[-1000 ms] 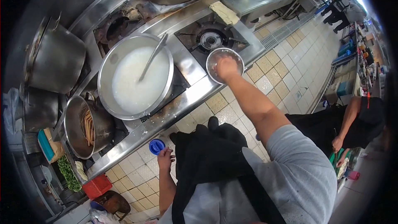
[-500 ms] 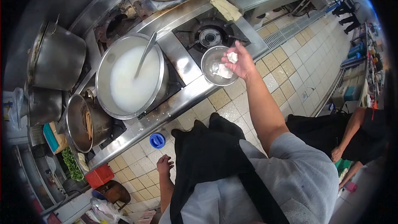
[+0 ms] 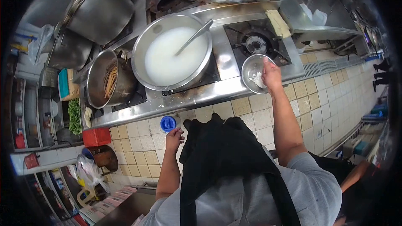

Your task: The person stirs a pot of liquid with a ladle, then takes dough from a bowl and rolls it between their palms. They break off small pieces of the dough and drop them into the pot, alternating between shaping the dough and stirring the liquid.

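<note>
My right hand (image 3: pixel 271 75) is at the right side of a small metal bowl (image 3: pixel 247 75), its fingers curled down over the rim and inside. White lumpy stuff (image 3: pixel 258 81) lies in the bowl beside the fingers; what they grip is hidden. The bowl is at the front edge of the stove, before a burner (image 3: pixel 256 44). My left hand (image 3: pixel 174 139) hangs low with its fingers loosely bent and apart, holding nothing. A large metal bowl (image 3: pixel 140 65) of milky liquid (image 3: pixel 167 60) stands on the stove, a metal utensil (image 3: pixel 194 37) leaning in it.
A pot (image 3: pixel 94 79) with wooden sticks stands left of the large bowl, and tall pots (image 3: pixel 102 14) are behind it. A folded cloth (image 3: pixel 278 23) lies beside the burner. A blue-topped container (image 3: pixel 168 123) is on the floor. A co-worker's arm (image 3: pixel 355 176) shows at right.
My right hand has turned from palm up, with a white lump in it, to fingers down in the small bowl. The camera view has swung, shifting the stove rightward in the picture.
</note>
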A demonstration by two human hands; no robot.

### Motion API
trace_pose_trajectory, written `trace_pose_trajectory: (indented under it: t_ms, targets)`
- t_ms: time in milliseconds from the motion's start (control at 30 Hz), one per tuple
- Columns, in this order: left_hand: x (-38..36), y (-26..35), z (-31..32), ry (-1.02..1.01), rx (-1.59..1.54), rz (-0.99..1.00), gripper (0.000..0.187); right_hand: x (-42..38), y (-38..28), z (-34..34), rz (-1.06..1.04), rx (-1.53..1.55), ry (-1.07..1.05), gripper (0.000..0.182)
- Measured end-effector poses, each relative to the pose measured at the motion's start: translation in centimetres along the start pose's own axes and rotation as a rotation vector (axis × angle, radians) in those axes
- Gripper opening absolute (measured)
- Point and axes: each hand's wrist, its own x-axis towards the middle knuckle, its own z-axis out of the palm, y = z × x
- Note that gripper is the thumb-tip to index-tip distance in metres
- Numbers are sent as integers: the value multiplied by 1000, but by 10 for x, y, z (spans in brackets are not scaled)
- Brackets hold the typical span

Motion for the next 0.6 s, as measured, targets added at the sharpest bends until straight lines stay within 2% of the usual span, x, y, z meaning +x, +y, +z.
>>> trace_pose_trajectory:
  t_ms: [133, 167, 267, 333, 433, 467, 533, 600]
  targets:
    - [-11, 30, 12, -47, 14, 85, 39, 0, -10, -1, 35, 174, -20, 34]
    - [-15, 39, 16, -38, 5, 85, 39, 2, -9, -4, -18, 190, -117, 25]
    - [-27, 68, 28, -54, -97, 171, 37, -16, -27, -6, 10, 68, -122, 18]
    - [-29, 83, 33, -152, -69, 238, 39, -13, -21, -12, 13, 86, -125, 21]
    - [-39, 107, 46, -198, -70, 264, 36, -28, -25, -1, -130, 279, -25, 14]
    - [-43, 115, 51, -237, -60, 296, 35, -25, -19, -4, -129, 279, -33, 14]
    - [-48, 127, 58, -251, -25, 300, 33, -22, -10, -7, -143, 266, -189, 12]
    - [-50, 134, 63, -383, -77, 339, 33, -32, -3, 8, -145, 196, -146, 19]
